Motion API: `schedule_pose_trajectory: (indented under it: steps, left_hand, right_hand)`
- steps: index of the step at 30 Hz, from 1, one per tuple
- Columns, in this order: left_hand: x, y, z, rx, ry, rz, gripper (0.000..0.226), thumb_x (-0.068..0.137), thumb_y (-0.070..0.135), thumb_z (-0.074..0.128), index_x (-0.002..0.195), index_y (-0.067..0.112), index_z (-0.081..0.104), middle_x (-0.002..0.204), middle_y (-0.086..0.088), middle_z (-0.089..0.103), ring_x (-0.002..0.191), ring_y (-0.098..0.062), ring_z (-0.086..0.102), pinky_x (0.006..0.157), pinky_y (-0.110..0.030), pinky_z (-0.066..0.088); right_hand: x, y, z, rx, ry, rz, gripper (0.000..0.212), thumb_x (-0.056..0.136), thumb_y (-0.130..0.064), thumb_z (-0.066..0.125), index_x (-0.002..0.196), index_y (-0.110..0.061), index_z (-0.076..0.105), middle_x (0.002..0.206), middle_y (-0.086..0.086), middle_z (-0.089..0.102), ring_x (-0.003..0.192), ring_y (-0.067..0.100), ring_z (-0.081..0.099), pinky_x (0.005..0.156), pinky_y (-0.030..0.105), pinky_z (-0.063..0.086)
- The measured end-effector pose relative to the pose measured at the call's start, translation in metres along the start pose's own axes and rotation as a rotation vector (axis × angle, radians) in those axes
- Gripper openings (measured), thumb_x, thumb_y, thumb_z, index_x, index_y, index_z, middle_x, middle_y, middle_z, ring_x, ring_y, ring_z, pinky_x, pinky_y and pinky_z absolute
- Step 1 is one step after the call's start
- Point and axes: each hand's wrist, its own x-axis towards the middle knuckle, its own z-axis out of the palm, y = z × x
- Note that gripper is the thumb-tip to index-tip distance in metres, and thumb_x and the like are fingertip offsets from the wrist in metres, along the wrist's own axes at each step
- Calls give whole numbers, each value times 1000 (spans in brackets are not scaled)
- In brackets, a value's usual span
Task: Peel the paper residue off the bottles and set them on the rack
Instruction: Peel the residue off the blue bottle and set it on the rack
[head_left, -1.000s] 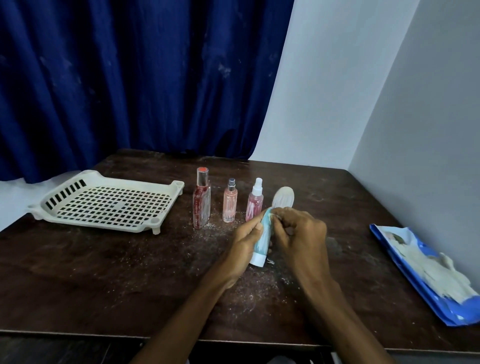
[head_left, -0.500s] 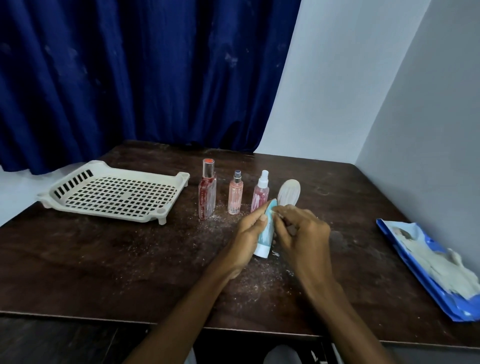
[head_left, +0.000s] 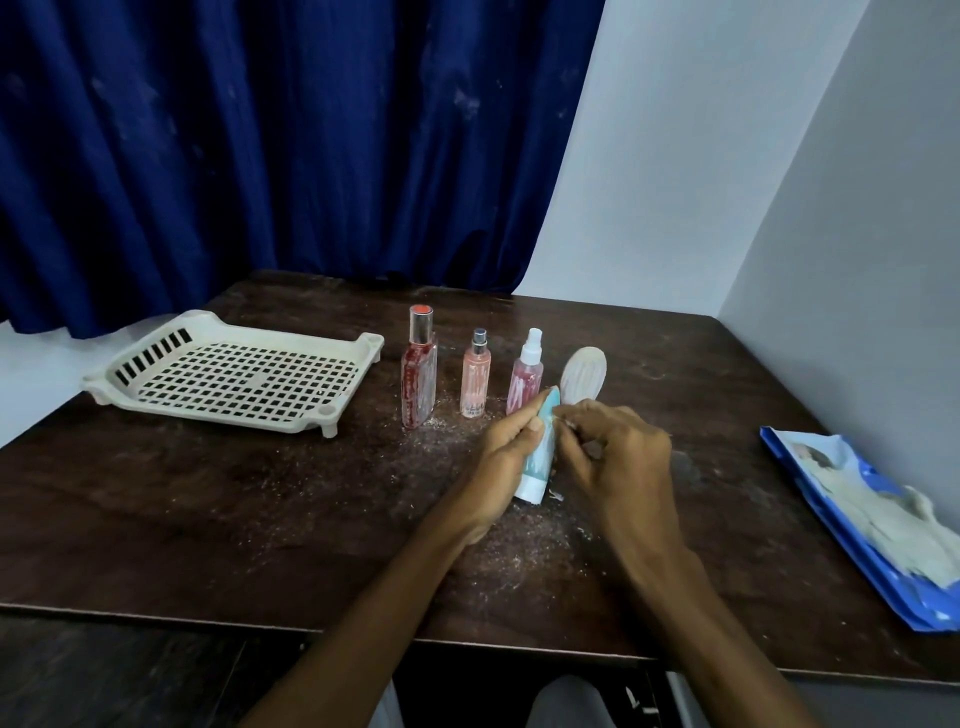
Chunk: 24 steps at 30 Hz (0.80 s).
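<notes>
**Still scraping: tube in hand, rack bare**

Right now the left hand (head_left: 506, 452) is wrapped around a pale blue tube (head_left: 540, 457) at the centre of the frame, its white cap pointing down toward the table (head_left: 208, 519). The right hand (head_left: 618, 457) is curled with its fingertips (head_left: 563, 418) pinched against the tube's upper side, apparently picking at residue; whether a scrap is between them cannot be told.

The tube looks light and soft-walled, so it should dent under a hard squeeze; a firm hold near the stiffer cap end would likely steady it best while the nails work. The three spray bottles (head_left: 475, 376) just above the hands stand upright in a row, streaked with white paper. They look rigid, slim and easy to topple, so gripping each round its body seems safest.

A white oval thing (head_left: 584, 374) behind the tube is hard to identify. The rack (head_left: 228, 371), at centre left, holds nothing. White crumbs litter the table around the hands. A blue packet (head_left: 857, 519) at the right edge is cut off by the frame. Most of the tube's surface is hidden by the fingers, so how much residue remains is unclear.
</notes>
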Motion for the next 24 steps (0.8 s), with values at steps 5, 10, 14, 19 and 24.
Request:
schedule_pose_trajectory:
  steps: [5,10,14,19,24]
  left_hand:
    - [-1,1,0,0,-8,27,41,106,8,36,146,6,42,144,-5,52,129,-9,53,107,-23,42]
    - [-1,-1,-2,28,4,-7,42,106,13,37,148,7,41,148,-12,49,136,-18,48,115,-35,36]
    - [-2,0,0,26,10,16,42,106,11,37,147,5,42,147,-9,50,135,-16,49,112,-28,39]
    - [-5,5,0,-68,12,-13,45,102,19,42,146,4,43,142,-13,55,127,-20,56,106,-30,45]
    - [-4,8,-1,-216,32,-78,44,101,14,39,144,3,45,115,-23,64,79,-27,64,75,-39,55]
  right_hand:
    - [7,-8,5,-3,32,-14,12,84,-5,74,95,-9,77,84,-1,72,72,16,59,66,30,51]
    - [-3,-5,1,-4,17,-42,13,82,-3,76,92,-9,77,83,-1,72,70,16,59,65,30,52]
    - [5,-3,3,33,48,9,8,85,-3,73,89,-9,75,82,-1,72,71,18,61,65,37,52]
    - [-1,-6,1,100,9,-33,14,85,-3,73,96,-11,77,89,-3,74,77,13,65,71,26,53]
    - [-6,6,-1,319,125,412,9,88,-17,72,97,-17,75,87,-11,74,76,3,69,70,22,57]
